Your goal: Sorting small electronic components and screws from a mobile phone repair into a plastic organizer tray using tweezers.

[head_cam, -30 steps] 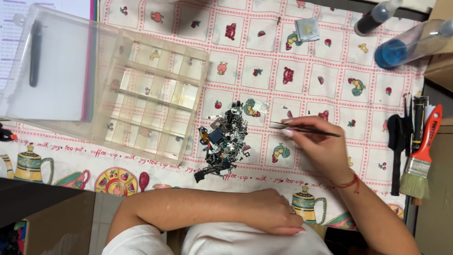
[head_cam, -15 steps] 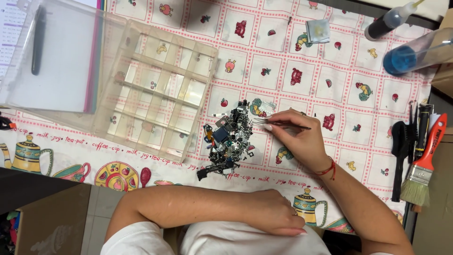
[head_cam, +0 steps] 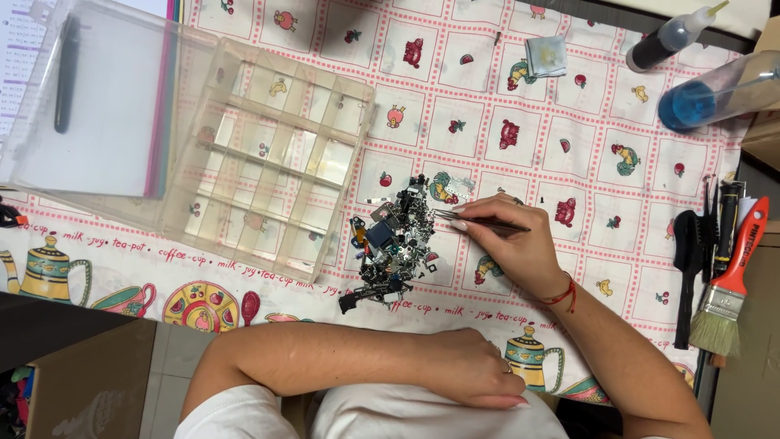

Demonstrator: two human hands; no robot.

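Right hand (head_cam: pixel 520 248): fingers (head_cam: pixel 465 225) pinched shut on dark tweezers (head_cam: pixel 479 221), tips pointing left into the right edge of a pile of small dark parts (head_cam: pixel 394 248); pile lies on the patterned tablecloth (head_cam: pixel 487 106) of the table, just right of a clear compartment box (head_cam: pixel 272 167), lid open to the left with a black pen (head_cam: pixel 65 73) under it. Left hand (head_cam: pixel 475 370): flat at the near table edge, fingers loosely extended, holding nothing, forearm across the body. Far right: red-handled paintbrush (head_cam: pixel 727 280), black tools (head_cam: pixel 699 244) beside it; upper right: blue-capped tube (head_cam: pixel 719 89), dropper bottle (head_cam: pixel 670 36), small square packet (head_cam: pixel 546 55).
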